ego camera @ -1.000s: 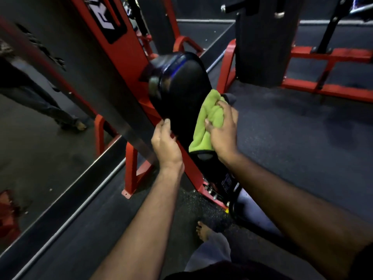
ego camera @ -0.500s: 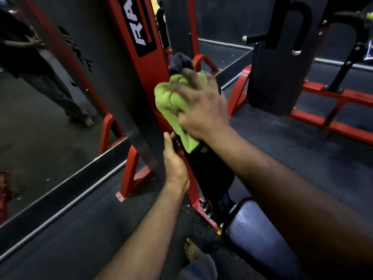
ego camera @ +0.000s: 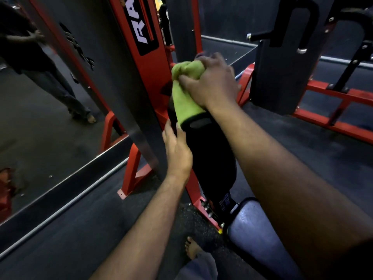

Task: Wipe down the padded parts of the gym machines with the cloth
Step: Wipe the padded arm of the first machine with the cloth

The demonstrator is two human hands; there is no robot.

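Top of the back pad (ego camera: 210, 150) hidden beneath the cloth (ego camera: 184, 98) and the right hand (ego camera: 212, 83). Left hand's fingers (ego camera: 168, 128) motion-blurred, tips hidden behind the pad edge. Frame lettering (ego camera: 141, 29) above the fingers cut off by the picture's top edge.

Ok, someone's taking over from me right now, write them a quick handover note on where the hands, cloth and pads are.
Right hand grips the bunched green cloth and presses it on the top of the upright black back pad.
Left hand rests on the pad's left edge, fingers fairly straight, steadying it against the red frame.
Done: cannot tell how much of this pad has been wiped; the cloth is at its top end.
Left: the lower part of the back pad, then the grey seat pad below it, then the other machines.
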